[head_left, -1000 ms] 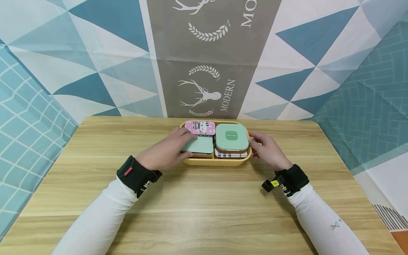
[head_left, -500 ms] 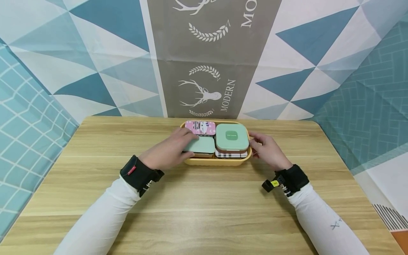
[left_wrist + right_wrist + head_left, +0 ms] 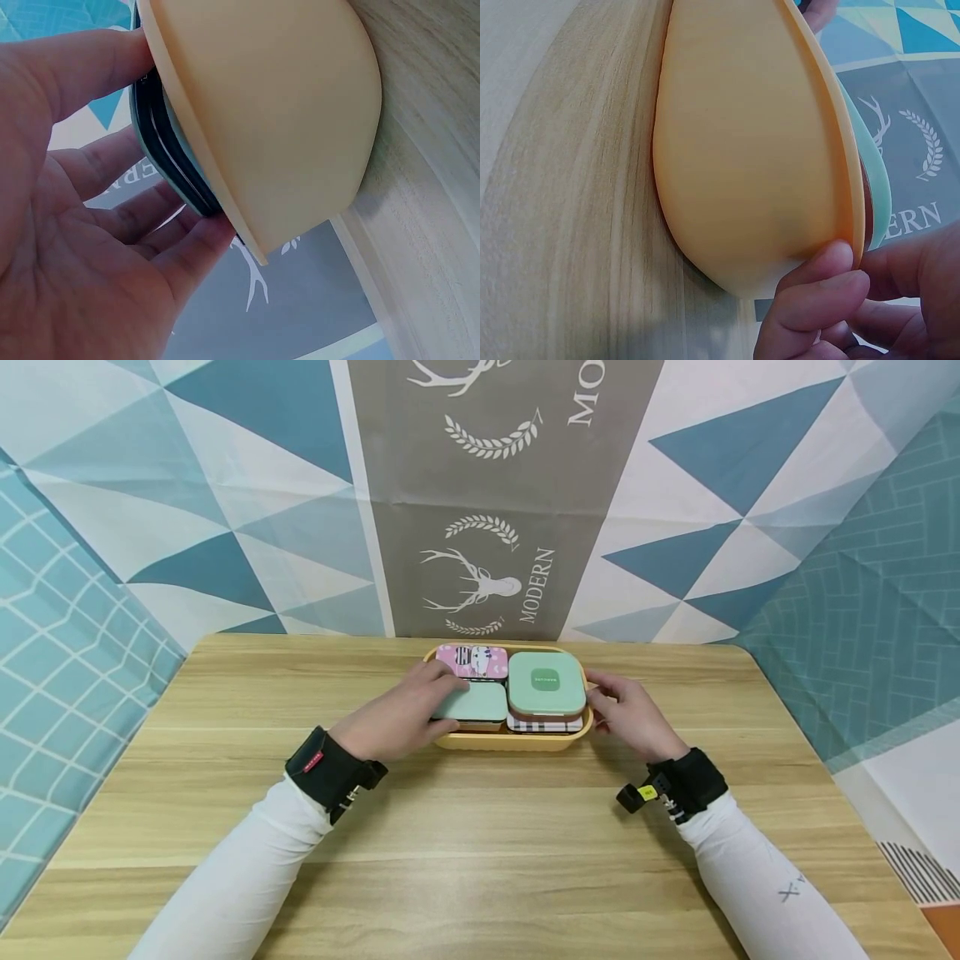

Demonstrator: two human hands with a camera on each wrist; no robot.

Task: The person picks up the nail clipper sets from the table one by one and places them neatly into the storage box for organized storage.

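In the head view a yellow-orange basket point(image 3: 510, 742) stands at the table's far edge, packed with small boxes. My left hand point(image 3: 393, 714) holds a pale mint tin point(image 3: 480, 702) at the basket's front left, thumb on the near side and fingers over its far part. The left wrist view shows dark edges on this tin point(image 3: 169, 161), close against the rim. At the basket's right end my right hand point(image 3: 633, 714) pinches the rim, with fingertips pressed on the outer wall point(image 3: 757, 150) in the right wrist view.
Behind the mint tin lies a pink cartoon-printed tin point(image 3: 471, 660). On the right a green-lidded square box point(image 3: 546, 683) sits over a black-and-white checked one point(image 3: 543, 725). A patterned cloth point(image 3: 480, 527) hangs directly behind the wooden table point(image 3: 510, 860).
My left hand and the mint tin have shifted slightly right, up against the boxes on the right. The right hand and basket have stayed in place.
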